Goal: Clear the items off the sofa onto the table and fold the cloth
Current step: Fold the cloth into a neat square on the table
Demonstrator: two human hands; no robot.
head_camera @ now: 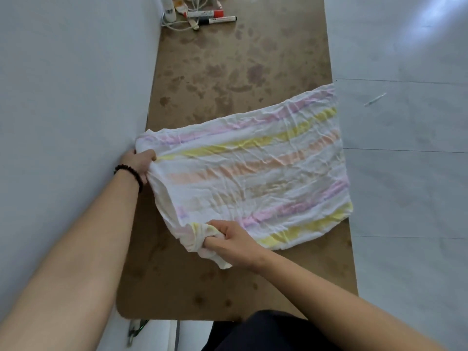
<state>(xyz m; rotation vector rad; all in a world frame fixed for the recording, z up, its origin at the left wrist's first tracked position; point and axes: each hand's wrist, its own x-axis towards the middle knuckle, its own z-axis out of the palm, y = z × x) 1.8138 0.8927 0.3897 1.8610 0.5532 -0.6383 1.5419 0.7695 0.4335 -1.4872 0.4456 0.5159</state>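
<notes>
A white cloth (255, 171) with pink, yellow and orange stripes lies spread across the brown table (228, 59), its right edge reaching the table's right side. My left hand (140, 164) pinches the cloth's far-left corner by the wall and wears a dark bead bracelet at the wrist. My right hand (231, 243) is closed on the bunched near-left corner, which is lifted slightly off the table.
At the table's far end lie a red-capped marker (205, 13), a black marker (219, 20), a white bottle (169, 8) and white cables (177, 27). A pale wall (71, 84) runs along the left. Grey tiled floor (405, 148) lies to the right.
</notes>
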